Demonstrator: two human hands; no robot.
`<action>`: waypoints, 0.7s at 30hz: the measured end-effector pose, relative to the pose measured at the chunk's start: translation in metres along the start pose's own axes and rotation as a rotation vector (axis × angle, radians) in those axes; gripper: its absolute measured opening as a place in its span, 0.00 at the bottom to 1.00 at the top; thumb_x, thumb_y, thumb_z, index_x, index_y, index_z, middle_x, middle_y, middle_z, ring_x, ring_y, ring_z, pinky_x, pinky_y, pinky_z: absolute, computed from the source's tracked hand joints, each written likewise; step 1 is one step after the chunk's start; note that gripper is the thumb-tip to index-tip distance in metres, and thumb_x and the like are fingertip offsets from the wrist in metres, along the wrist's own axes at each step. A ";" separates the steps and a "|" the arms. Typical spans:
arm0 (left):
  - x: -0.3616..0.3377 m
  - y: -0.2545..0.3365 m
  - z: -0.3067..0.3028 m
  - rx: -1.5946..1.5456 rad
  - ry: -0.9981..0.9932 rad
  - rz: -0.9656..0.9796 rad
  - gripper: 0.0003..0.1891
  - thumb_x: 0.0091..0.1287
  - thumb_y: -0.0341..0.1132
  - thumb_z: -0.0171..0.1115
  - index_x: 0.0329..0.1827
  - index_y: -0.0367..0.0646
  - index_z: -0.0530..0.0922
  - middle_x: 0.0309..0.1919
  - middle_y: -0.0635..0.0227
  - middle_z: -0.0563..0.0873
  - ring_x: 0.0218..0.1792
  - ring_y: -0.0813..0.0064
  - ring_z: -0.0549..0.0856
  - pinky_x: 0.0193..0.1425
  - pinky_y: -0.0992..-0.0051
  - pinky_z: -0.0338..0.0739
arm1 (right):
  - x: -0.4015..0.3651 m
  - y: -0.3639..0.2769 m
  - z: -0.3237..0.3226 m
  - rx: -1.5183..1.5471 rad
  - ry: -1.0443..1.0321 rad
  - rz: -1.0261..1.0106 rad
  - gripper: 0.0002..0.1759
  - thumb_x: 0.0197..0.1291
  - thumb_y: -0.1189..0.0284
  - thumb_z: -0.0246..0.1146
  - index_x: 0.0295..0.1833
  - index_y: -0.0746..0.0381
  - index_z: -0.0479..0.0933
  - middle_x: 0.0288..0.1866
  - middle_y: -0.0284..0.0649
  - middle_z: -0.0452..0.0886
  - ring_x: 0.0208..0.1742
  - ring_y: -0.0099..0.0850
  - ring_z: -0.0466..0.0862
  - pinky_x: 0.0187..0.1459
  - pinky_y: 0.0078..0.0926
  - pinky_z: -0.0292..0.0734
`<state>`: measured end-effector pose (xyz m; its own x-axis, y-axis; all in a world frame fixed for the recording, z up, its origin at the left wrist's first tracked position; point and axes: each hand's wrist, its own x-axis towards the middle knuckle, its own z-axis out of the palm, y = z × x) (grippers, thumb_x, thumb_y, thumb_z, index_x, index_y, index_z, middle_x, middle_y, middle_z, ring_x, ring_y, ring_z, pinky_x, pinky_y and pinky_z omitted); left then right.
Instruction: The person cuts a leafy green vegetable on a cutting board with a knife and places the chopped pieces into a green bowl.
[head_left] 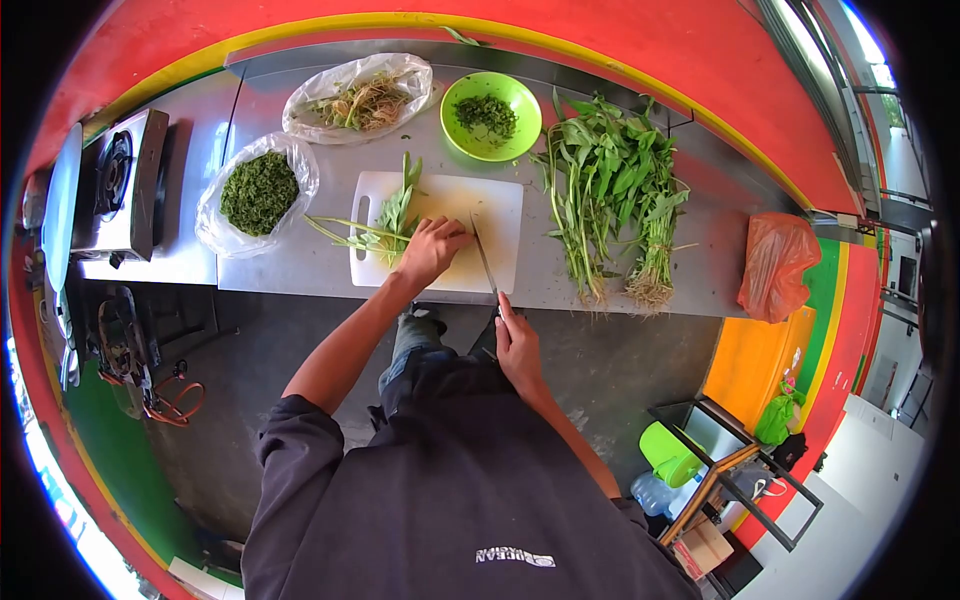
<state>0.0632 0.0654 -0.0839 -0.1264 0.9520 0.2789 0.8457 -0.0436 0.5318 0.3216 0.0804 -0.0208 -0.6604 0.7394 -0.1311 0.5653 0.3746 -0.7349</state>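
Note:
My left hand [432, 250] is closed on a small bunch of leafy green stems [395, 215] lying on the white cutting board [500, 200]. The stems stick out on the left side of the board. In my right hand [517, 350] is the handle of a kitchen knife [484, 252], its blade reaching over the board close to my left fingertips. Behind the board a green bowl [525, 100] holds chopped greens [486, 117]. To the right lie large bunches of uncut leafy greens [610, 170] with roots at their near end.
At the left stand a plastic bag of chopped greens [260, 193] and a gas stove [125, 185]. Another plastic bag [410, 75] holds root trimmings [365, 103]. An orange plastic bag [778, 265] sits at the steel counter's [700, 280] right end.

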 end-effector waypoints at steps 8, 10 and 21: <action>0.000 0.002 -0.008 0.017 -0.035 -0.010 0.13 0.60 0.28 0.66 0.47 0.50 0.88 0.42 0.73 0.85 0.47 0.69 0.83 0.50 0.64 0.74 | 0.023 -0.002 0.013 -0.043 0.011 0.022 0.28 0.73 0.74 0.60 0.77 0.54 0.70 0.37 0.52 0.81 0.38 0.52 0.84 0.42 0.46 0.79; 0.000 -0.002 -0.005 -0.004 -0.025 -0.004 0.12 0.61 0.28 0.66 0.47 0.51 0.88 0.43 0.72 0.85 0.47 0.69 0.83 0.50 0.64 0.74 | 0.017 -0.005 0.009 0.008 0.062 -0.025 0.29 0.72 0.75 0.61 0.77 0.56 0.69 0.34 0.53 0.80 0.36 0.51 0.83 0.41 0.43 0.78; 0.001 0.004 -0.008 0.035 -0.081 -0.029 0.11 0.62 0.29 0.66 0.47 0.50 0.88 0.42 0.71 0.85 0.46 0.69 0.83 0.50 0.64 0.74 | 0.026 0.004 0.022 -0.050 0.035 0.001 0.28 0.73 0.73 0.60 0.77 0.55 0.69 0.38 0.52 0.82 0.37 0.52 0.84 0.41 0.46 0.79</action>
<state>0.0621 0.0639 -0.0747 -0.1095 0.9742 0.1972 0.8603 -0.0065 0.5097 0.2958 0.0882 -0.0419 -0.6424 0.7588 -0.1077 0.5906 0.4006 -0.7005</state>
